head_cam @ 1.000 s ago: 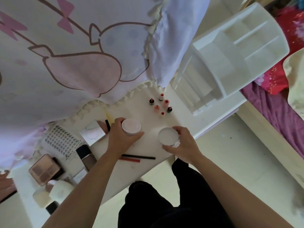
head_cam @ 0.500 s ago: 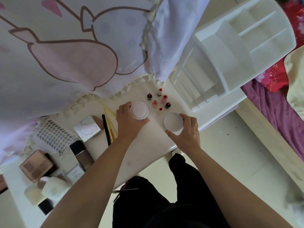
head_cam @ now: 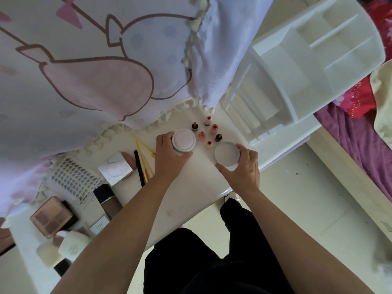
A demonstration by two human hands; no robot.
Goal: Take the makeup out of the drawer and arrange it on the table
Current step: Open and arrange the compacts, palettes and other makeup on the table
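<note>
Two round white jars stand on the white table [head_cam: 191, 198]. My left hand [head_cam: 167, 158] grips the left jar [head_cam: 183, 140] from its left side. My right hand [head_cam: 244, 168] holds the right jar [head_cam: 226, 154], fingers curled round its near and right rim. Just behind the jars stand several small red and dark bottles [head_cam: 209, 131]. Further left lie a black pencil [head_cam: 139, 166], yellow sticks [head_cam: 144, 158], a white square compact [head_cam: 115, 168], a nail-tip sheet [head_cam: 72, 179], a dark foundation bottle [head_cam: 108, 200], a brown eyeshadow palette [head_cam: 52, 217] and a cream bottle [head_cam: 72, 245].
A white drawer organiser [head_cam: 297, 66] stands at the table's right end. A pink and lilac printed cloth [head_cam: 95, 60] hangs over the back of the table. A bed with purple and red bedding [head_cam: 356, 124] lies to the right. My legs in black trousers [head_cam: 212, 262] are below.
Both hands carried the jars away from the near edge toward the small bottles. The red and black pencils near the front edge are gone from view.
</note>
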